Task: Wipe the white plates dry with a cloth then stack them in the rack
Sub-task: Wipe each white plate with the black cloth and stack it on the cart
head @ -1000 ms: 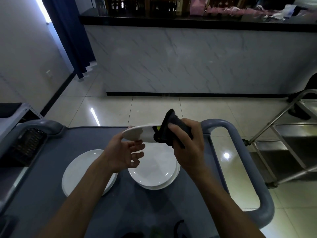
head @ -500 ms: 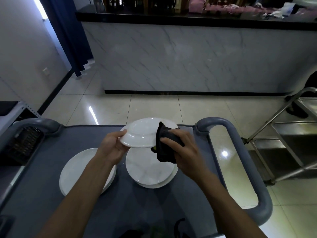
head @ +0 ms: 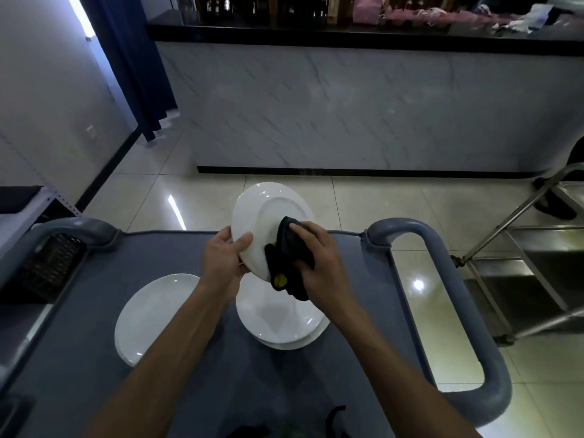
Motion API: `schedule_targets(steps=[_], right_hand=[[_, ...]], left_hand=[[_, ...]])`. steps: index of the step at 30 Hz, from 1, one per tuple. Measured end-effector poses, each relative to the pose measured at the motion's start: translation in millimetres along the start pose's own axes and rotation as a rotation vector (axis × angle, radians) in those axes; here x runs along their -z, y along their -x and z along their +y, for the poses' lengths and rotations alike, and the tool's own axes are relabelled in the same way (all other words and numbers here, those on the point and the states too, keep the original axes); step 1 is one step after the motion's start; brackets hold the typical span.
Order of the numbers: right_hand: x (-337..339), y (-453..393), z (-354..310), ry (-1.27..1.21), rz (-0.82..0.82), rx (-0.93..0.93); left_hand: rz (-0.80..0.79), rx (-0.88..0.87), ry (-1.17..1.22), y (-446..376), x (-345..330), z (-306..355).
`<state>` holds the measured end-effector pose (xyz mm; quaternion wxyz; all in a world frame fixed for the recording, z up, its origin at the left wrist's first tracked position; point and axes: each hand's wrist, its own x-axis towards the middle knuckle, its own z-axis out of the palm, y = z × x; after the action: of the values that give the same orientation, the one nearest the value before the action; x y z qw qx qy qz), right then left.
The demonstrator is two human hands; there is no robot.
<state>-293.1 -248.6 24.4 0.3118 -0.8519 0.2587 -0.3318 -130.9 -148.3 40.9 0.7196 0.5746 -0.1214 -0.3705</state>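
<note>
plates glossy white ceramic – cloth soft black fabric; cart top matt grey, floor tiles polished.

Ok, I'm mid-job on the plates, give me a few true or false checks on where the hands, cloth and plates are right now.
1. The left hand grips the rim of a tilted round white plate. True.
2. The right hand presses a dark cloth with a yellow patch against that plate. True.
3. The held plate rests flat on the grey cart top. False: it is lifted above the stack.
4. A stack of white plates sits below the hands. True.
5. The single white plate on the left is on the floor. False: it lies on the cart.
</note>
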Motion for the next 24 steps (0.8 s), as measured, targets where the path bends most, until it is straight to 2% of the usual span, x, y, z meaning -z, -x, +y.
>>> schedule_targets(steps=[7, 11, 14, 20, 24], right_hand=[[-7, -29, -17, -0.090, 0.225, -0.155], [-1, -40, -12, -0.089, 0.294, -0.198], [-2, -38, -10, -0.033, 0.268, -0.156], [1, -23, -3, 0.077, 0.073, 0.003], [7, -22, -2, 0.121, 0.097, 0.044]], left_hand=[[-0.084, -0.053, -0.137, 12, -14, -9], [-0.121, -0.071, -0.165, 15, -17, -13], [-0.123, -0.084, -0.148, 14, -22, -14], [-0.135, -0.115, -0.123, 13, -25, -15], [-0.201, -0.132, -0.175, 13, -29, -11]])
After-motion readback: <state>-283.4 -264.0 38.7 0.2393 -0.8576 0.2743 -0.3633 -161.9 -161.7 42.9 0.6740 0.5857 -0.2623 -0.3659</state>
